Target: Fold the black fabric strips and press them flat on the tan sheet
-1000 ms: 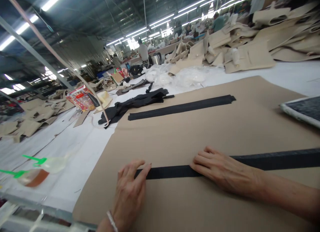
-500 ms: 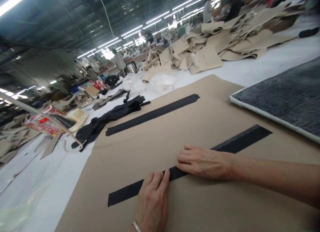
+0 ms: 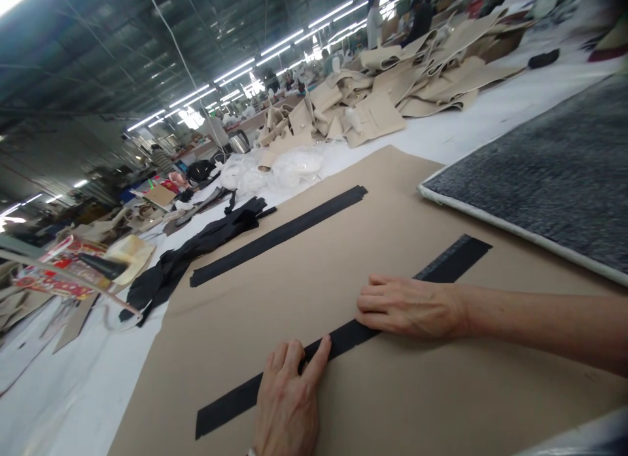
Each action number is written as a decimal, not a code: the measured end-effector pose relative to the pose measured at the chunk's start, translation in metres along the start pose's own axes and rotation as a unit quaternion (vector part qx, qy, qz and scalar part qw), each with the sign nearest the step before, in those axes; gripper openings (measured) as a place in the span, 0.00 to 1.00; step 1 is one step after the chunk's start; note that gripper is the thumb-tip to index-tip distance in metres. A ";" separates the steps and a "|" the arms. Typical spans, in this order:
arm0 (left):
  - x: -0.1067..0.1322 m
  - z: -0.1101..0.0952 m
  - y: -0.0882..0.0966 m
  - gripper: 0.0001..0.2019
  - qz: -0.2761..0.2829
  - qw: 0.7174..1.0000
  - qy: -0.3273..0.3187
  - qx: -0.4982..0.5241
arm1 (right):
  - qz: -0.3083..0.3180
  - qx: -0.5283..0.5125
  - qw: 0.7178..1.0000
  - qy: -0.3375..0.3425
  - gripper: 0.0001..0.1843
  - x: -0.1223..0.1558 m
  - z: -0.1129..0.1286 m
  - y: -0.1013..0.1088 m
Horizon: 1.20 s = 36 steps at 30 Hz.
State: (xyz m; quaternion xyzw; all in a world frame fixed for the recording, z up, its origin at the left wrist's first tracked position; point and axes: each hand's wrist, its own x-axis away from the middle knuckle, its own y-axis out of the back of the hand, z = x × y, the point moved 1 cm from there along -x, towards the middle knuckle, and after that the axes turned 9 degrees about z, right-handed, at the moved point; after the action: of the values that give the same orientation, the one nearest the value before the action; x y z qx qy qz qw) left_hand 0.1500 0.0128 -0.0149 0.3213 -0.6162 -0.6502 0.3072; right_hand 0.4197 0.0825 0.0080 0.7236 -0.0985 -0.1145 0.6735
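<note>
A long black strip [image 3: 347,338] runs slantwise across a large beige sheet [image 3: 432,397]. My left hand [image 3: 289,397] rests over the strip's nearer left part, fingers spread and the index fingertip touching the strip. To its right, my right hand [image 3: 409,305] lies across the same strip with its fingers bent and close together, fingertips down at the strip. The palm hides part of the strip, and what lies under the fingers is not visible. Farther off, a second black strip [image 3: 279,237] lies roughly parallel on the beige sheet.
A dark grey pad with a white edge [image 3: 534,175] lies on the right. Crumpled black cloth [image 3: 196,246] borders the sheet's left side. Behind are clear plastic [image 3: 289,168] and piled beige pieces [image 3: 377,109]. A thin rod [image 3: 118,302] and a red-white box [image 3: 53,266] stand left.
The gap between my hands along the strip has widened. My left index finger has spread away from the other fingers. The whole view has shifted slightly.
</note>
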 end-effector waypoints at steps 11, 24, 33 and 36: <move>-0.016 -0.003 0.003 0.24 0.003 0.995 -0.064 0.075 | -0.014 -0.014 1.000 -0.008 0.13 0.030 -0.008 -0.001; -0.035 -0.017 0.009 0.36 0.069 0.997 -0.016 -0.027 | -0.001 0.002 0.999 -0.052 0.13 0.072 -0.018 -0.004; -0.091 -0.070 0.022 0.23 0.026 0.980 -0.042 0.190 | -0.002 0.010 0.998 -0.064 0.11 0.084 -0.020 -0.001; -0.114 -0.096 0.018 0.22 0.063 0.977 -0.055 0.196 | -0.007 0.018 0.998 -0.066 0.10 0.084 -0.020 -0.002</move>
State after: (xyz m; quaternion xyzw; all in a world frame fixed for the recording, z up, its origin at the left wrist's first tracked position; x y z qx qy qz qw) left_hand 0.2955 0.0448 0.0043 0.2999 -0.7667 -0.5125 0.2441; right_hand 0.5063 0.0767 0.0042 0.7270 -0.1397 -0.1652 0.6516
